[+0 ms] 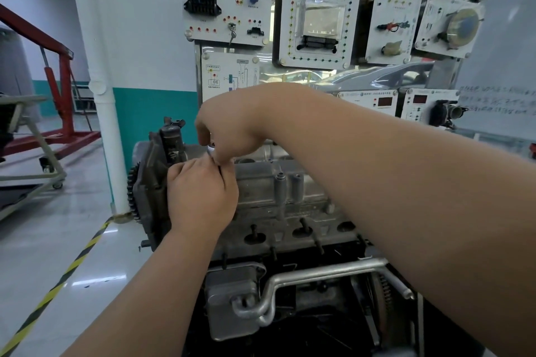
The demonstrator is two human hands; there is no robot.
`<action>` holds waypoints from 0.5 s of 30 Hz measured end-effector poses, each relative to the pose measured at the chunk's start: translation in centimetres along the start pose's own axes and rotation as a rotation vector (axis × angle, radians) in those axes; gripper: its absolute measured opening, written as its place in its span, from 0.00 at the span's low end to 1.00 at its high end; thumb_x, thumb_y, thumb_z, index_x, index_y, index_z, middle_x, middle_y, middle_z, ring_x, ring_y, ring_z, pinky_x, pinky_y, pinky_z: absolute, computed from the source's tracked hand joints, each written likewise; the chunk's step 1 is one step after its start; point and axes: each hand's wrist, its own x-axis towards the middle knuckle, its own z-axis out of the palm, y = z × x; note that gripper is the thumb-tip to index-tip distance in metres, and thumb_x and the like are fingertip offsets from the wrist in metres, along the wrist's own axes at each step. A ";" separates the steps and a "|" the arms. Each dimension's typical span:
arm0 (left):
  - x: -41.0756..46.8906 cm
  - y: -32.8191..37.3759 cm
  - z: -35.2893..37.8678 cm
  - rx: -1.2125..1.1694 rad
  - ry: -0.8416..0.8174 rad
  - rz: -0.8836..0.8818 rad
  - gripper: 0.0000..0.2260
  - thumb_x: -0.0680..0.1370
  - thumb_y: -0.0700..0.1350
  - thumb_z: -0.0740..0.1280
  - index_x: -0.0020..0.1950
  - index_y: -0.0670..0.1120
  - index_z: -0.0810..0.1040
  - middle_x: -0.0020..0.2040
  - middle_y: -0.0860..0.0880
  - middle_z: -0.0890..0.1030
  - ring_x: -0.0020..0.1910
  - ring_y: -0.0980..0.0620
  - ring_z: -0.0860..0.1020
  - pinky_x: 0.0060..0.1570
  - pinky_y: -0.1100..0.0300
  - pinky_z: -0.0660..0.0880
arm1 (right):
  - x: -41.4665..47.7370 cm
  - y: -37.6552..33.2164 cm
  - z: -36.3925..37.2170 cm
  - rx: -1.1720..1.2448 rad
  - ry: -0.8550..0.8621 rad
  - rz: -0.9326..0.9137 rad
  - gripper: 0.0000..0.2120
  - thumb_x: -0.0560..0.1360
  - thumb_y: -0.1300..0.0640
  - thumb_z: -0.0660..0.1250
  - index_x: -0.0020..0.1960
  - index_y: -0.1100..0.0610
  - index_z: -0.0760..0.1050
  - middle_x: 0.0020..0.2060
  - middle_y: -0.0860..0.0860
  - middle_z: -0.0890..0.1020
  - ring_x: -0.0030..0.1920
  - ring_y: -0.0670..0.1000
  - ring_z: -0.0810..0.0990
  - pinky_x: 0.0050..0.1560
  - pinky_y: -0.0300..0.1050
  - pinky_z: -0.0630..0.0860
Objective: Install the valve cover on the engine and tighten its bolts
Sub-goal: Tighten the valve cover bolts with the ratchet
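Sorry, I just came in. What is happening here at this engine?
A person works with both bare hands at the left end of the engine, where the valve cover already sits on top. The right hand reaches across and its fingers pinch a small shiny metal part, perhaps a bolt. The left hand is curled just below it; what it holds is hidden. How tightly the cover is fastened cannot be told.
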 end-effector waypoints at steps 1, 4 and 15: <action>-0.1 -0.1 0.2 0.012 0.016 0.009 0.21 0.78 0.53 0.46 0.34 0.48 0.71 0.29 0.54 0.70 0.32 0.52 0.69 0.50 0.53 0.66 | -0.1 0.1 0.2 0.010 0.010 0.001 0.15 0.77 0.53 0.64 0.61 0.56 0.77 0.60 0.52 0.80 0.58 0.52 0.79 0.55 0.44 0.76; 0.1 -0.1 0.2 0.009 -0.006 0.002 0.18 0.79 0.54 0.47 0.35 0.50 0.69 0.28 0.56 0.69 0.32 0.53 0.69 0.51 0.54 0.65 | -0.1 0.5 0.6 0.034 0.035 0.025 0.11 0.76 0.50 0.65 0.53 0.56 0.79 0.48 0.51 0.83 0.46 0.50 0.81 0.40 0.40 0.75; -0.3 0.2 -0.1 0.043 -0.038 -0.027 0.16 0.79 0.47 0.57 0.33 0.47 0.75 0.29 0.45 0.77 0.34 0.44 0.76 0.47 0.51 0.69 | 0.8 -1.2 0.1 -0.005 0.007 0.052 0.16 0.80 0.47 0.60 0.36 0.52 0.65 0.32 0.48 0.72 0.30 0.44 0.70 0.30 0.37 0.63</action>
